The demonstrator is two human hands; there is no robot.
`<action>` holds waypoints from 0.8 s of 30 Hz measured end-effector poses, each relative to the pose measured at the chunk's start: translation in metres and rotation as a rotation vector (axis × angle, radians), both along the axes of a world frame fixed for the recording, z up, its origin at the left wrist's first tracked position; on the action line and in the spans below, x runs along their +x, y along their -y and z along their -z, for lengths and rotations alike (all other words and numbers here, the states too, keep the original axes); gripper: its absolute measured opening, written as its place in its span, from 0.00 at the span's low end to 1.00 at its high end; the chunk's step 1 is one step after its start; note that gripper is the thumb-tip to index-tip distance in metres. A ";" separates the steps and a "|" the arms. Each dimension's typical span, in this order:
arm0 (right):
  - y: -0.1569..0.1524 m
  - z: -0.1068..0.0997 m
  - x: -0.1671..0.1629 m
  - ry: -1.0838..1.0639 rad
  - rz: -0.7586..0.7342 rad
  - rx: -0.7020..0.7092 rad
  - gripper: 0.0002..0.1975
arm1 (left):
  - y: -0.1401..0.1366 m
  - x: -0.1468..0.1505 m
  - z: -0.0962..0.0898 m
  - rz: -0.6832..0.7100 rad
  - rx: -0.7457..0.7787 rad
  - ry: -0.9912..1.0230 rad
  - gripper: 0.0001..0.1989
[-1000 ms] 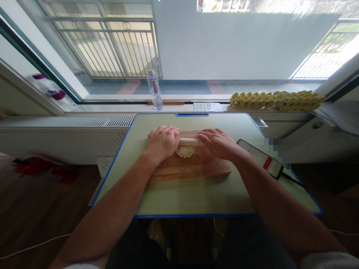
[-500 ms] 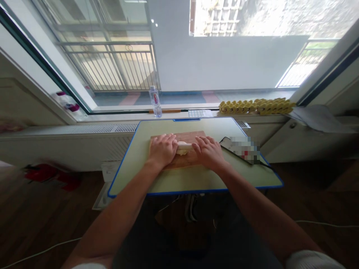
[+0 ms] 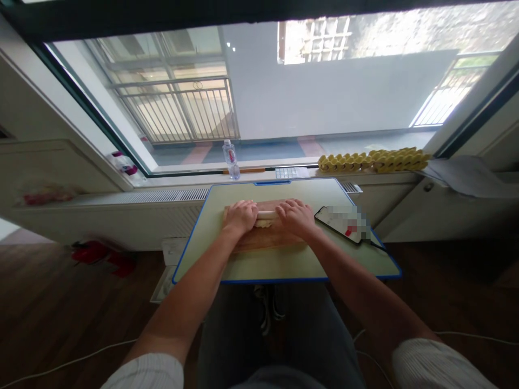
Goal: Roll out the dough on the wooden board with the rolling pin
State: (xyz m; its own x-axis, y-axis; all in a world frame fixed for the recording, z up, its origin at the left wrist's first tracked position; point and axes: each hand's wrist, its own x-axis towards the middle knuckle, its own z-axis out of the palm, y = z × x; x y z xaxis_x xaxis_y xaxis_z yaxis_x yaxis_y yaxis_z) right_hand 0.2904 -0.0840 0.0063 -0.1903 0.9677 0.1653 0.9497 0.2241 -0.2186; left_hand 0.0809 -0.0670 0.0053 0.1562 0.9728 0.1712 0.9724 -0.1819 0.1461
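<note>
A pale rolling pin (image 3: 266, 215) lies crosswise on a wooden board (image 3: 267, 237). My left hand (image 3: 242, 215) grips its left end and my right hand (image 3: 295, 215) its right end, both from above with the fingers curled over. Under the pin, a flattened piece of pale dough (image 3: 264, 223) shows on the side nearer to me. The pin's ends are hidden beneath my palms. The board rests on a small light-green table (image 3: 203, 254) with a blue rim.
A phone (image 3: 338, 224) with a cable lies right of the board. Along the windowsill stand a plastic bottle (image 3: 231, 160) and yellow egg-carton-like trays (image 3: 373, 161). Another bottle (image 3: 126, 165) is farther left. A red fire extinguisher (image 3: 101, 256) is on the floor at left.
The pin and both hands have moved a little away from me across the board; dough that showed beyond the pin is now covered. My view has tilted and shifted slightly.
</note>
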 end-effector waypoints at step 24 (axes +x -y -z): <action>0.018 0.006 0.023 -0.096 -0.133 -0.028 0.24 | 0.023 -0.004 0.007 0.109 -0.063 0.184 0.24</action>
